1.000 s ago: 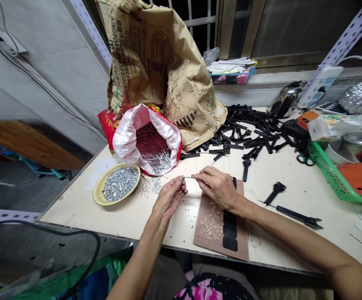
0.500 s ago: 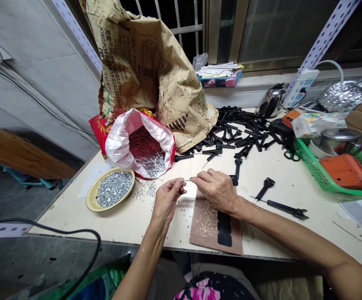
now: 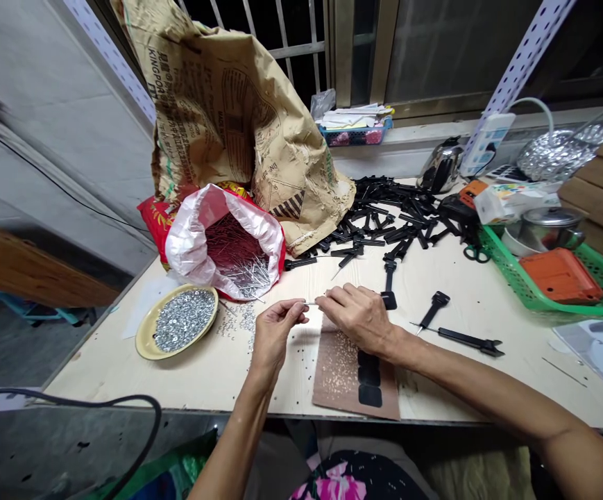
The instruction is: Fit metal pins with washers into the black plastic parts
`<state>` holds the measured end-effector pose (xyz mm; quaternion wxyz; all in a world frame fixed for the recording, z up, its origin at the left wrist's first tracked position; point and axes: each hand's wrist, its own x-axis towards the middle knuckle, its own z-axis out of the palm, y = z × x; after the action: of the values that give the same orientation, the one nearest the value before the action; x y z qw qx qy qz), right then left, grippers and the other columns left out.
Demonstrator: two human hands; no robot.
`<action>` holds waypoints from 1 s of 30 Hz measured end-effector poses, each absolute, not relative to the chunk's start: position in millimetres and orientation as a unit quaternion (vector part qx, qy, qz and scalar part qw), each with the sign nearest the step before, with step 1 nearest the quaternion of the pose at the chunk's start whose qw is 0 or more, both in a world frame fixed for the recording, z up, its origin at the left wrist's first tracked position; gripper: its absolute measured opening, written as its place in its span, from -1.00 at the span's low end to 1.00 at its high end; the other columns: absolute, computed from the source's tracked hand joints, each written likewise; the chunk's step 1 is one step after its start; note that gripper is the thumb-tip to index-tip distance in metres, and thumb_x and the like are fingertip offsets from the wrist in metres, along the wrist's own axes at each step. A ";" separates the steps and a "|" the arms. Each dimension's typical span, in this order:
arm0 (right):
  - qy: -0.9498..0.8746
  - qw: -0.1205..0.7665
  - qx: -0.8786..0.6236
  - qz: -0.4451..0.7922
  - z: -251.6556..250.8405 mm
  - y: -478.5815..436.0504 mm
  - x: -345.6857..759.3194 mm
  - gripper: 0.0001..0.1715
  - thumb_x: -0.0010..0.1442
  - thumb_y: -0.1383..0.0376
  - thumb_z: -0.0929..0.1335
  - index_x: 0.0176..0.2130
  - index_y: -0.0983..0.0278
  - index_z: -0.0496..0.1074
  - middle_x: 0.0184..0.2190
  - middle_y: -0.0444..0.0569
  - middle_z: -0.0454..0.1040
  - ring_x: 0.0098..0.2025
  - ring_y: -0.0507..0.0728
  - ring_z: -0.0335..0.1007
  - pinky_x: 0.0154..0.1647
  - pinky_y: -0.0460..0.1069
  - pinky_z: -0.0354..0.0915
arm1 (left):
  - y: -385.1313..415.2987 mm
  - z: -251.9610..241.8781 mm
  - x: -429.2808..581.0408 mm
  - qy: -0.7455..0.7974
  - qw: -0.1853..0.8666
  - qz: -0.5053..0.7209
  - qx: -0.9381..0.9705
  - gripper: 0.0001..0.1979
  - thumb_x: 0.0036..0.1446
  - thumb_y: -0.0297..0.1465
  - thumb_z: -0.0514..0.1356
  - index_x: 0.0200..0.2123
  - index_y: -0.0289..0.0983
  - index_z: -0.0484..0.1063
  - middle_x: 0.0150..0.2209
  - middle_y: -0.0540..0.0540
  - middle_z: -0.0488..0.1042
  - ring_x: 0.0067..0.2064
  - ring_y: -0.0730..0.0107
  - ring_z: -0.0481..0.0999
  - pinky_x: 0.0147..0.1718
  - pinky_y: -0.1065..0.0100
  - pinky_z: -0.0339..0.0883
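Both hands meet above the pale worktable (image 3: 280, 375). My left hand (image 3: 274, 332) pinches one end of a thin metal pin (image 3: 312, 303) and my right hand (image 3: 357, 314) pinches its other end. Under my right hand lies a brown cardboard piece (image 3: 345, 375) with black pads on it. A yellow plate (image 3: 177, 324) of small silver washers sits to the left, with loose washers scattered beside it. A red-and-white plastic bag (image 3: 218, 236) full of long metal pins lies open behind the plate.
A large brown paper sack (image 3: 228, 118) stands at the back. A heap of black plastic parts (image 3: 389, 215) spreads right of it; single ones (image 3: 431, 309) lie near my right hand. A green basket (image 3: 566, 278) with an orange box and a kettle (image 3: 439, 167) stand far right.
The camera has tilted and drifted, so everything sits a little lower and further left in view. Both hands keep pinching the pin in nearly the same place.
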<state>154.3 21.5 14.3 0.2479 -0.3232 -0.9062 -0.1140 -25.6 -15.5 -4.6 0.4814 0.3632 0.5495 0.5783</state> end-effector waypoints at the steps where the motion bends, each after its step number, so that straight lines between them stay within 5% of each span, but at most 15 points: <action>1: -0.908 0.247 -0.321 -0.113 13.1 22.2 155.2 -0.78 0.33 0.32 0.19 -0.21 0.23 0.40 -0.34 -0.04 0.43 -0.32 0.08 0.20 -0.41 0.00 -0.03 | -15.7 -4.9 -26.1 0.555 0.475 0.569 0.377 -0.77 -0.06 -0.31 0.33 -0.34 -0.35 0.54 -0.42 -0.06 0.54 -0.43 0.50 0.46 -0.36 0.42 0.38; 6: -0.909 0.240 -0.340 -0.037 9.1 22.2 157.5 -0.77 0.33 0.29 0.19 -0.26 0.27 0.40 -0.31 -0.05 0.44 -0.29 0.06 0.27 -0.39 -0.03 0.02 | -16.3 -3.2 -28.3 0.593 0.438 0.516 0.436 -0.77 -0.04 -0.28 0.31 -0.34 -0.33 0.55 -0.43 -0.05 0.55 -0.42 0.44 0.48 -0.35 0.41 0.37; 15: -0.812 0.210 -0.387 0.383 -1.2 33.8 159.3 -0.66 0.31 0.19 0.19 -0.38 0.29 0.38 -0.46 -0.15 0.40 -0.42 -0.01 0.27 -0.45 -0.12 0.06 | -14.4 3.2 -28.1 0.628 0.362 0.434 0.534 -0.77 0.01 -0.24 0.27 -0.33 -0.29 0.56 -0.40 -0.06 0.57 -0.41 0.38 0.53 -0.36 0.40 0.37; 19: -0.838 0.255 -0.381 0.298 -1.6 28.5 161.9 -0.79 0.27 0.18 0.27 -0.21 0.25 0.40 -0.27 -0.10 0.41 -0.30 0.02 0.30 -0.38 -0.11 0.08 | -13.0 3.7 -26.1 0.625 0.388 0.407 0.542 -0.75 0.02 -0.23 0.26 -0.36 -0.31 0.56 -0.46 -0.05 0.56 -0.41 0.38 0.52 -0.36 0.40 0.36; 23: -0.868 0.233 -0.390 0.199 -3.3 21.9 160.8 -0.68 0.33 0.17 0.18 -0.22 0.26 0.42 -0.28 -0.04 0.39 -0.35 0.02 0.27 -0.43 -0.09 0.02 | -11.9 3.2 -22.8 0.626 0.384 0.397 0.551 -0.77 0.02 -0.26 0.25 -0.36 -0.32 0.56 -0.44 -0.07 0.56 -0.41 0.37 0.52 -0.35 0.39 0.36; 27: -0.830 0.237 -0.386 0.324 -8.1 25.6 159.7 -0.68 0.32 0.21 0.20 -0.34 0.29 0.43 -0.46 -0.12 0.35 -0.42 0.00 0.22 -0.44 -0.11 0.04 | -12.5 2.8 -20.2 0.626 0.377 0.393 0.558 -0.76 0.01 -0.26 0.26 -0.35 -0.33 0.56 -0.40 -0.09 0.57 -0.42 0.38 0.51 -0.36 0.40 0.35; 30: -0.813 0.259 -0.383 0.355 -8.3 26.5 168.2 -0.79 0.26 0.27 0.26 -0.26 0.28 0.47 -0.41 -0.11 0.31 -0.36 0.02 0.23 -0.34 -0.09 0.13 | -12.8 1.7 -15.9 0.626 0.398 0.387 0.548 -0.73 0.02 -0.22 0.24 -0.36 -0.33 0.55 -0.44 -0.08 0.56 -0.42 0.38 0.50 -0.36 0.40 0.34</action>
<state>168.2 26.5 -8.3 0.2585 -0.3827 -0.8128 0.3550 -15.9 -12.8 1.7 0.3980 0.5480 0.6258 0.3868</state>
